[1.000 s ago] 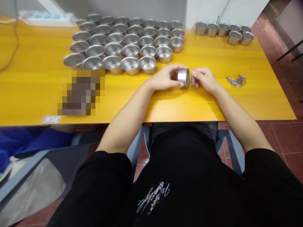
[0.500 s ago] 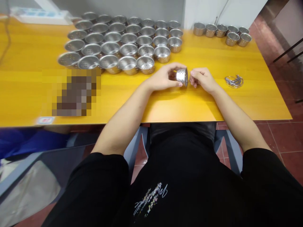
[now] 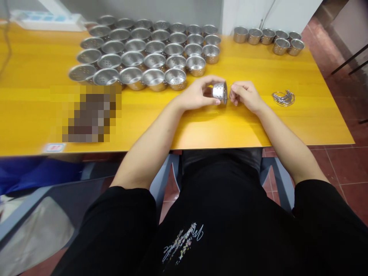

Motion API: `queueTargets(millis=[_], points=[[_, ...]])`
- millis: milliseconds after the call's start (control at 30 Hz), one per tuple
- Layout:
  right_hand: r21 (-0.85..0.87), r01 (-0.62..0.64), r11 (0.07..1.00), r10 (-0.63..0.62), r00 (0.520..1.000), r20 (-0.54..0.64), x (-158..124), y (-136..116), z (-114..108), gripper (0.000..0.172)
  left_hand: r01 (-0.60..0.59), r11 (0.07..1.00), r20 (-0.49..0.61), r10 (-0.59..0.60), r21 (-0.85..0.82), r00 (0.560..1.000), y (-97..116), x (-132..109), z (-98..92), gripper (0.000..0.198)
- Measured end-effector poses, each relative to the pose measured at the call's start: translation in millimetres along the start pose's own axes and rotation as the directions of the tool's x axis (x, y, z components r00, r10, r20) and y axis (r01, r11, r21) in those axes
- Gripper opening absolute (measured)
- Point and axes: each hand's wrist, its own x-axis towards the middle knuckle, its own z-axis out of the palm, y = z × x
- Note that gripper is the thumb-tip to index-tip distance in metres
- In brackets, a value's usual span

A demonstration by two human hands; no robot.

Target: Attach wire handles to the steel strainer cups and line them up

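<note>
My left hand (image 3: pixel 198 92) is closed around a small perforated metal cup (image 3: pixel 219 92), tipped on its side with its open rim facing right. The thumb lies along the lower side and the fingers curl over the top. Just right of the rim, my right hand (image 3: pixel 243 95) is closed in a pinch, apart from the cup. A thin tip shows at its fingertips, too small to name. Farther right on the yellow table (image 3: pixel 207 132) lies a tangle of thin metal chains or wires (image 3: pixel 284 98).
Rows of perforated metal cups (image 3: pixel 176 78) stand behind my left hand. A smaller group of metal cups (image 3: pixel 281 46) is at the back right. A pixelated dark object (image 3: pixel 89 115) and a small label (image 3: pixel 54 147) lie left; a white power strip (image 3: pixel 48 21) is at the back left.
The view has shifted very slightly. Both hands keep nearly the same pose, with the cup still on its side in my left hand.
</note>
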Motion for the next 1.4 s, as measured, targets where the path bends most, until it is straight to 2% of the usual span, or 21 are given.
queueTargets(millis=[300,467,667,967,1400], points=[[-0.082,0.026,0.996,-0.024,0.999,0.021,-4,-13,3,0.078,0.013,0.998,-0.002,-0.013,-0.059,1.000,-2,0,3.0,0.097],[-0.121,0.064,0.991,-0.057,0.997,0.061,-3,-11,5,0.079,0.042,0.996,0.011,-0.041,-0.080,0.999,-3,-1,4.3,0.099],[-0.148,0.014,0.989,-0.003,0.997,0.077,-2,-10,5,0.069,0.055,0.994,0.050,-0.050,-0.096,0.997,-3,-2,5.2,0.099],[-0.174,-0.054,0.983,0.068,0.994,0.079,-2,-20,6,0.056,0.097,0.987,0.037,-0.093,-0.128,0.995,-4,-2,6.4,0.103],[-0.206,-0.072,0.976,0.086,0.995,0.059,0,-25,10,0.053,0.090,0.989,0.030,-0.087,-0.114,0.996,0,-2,6.9,0.106]])
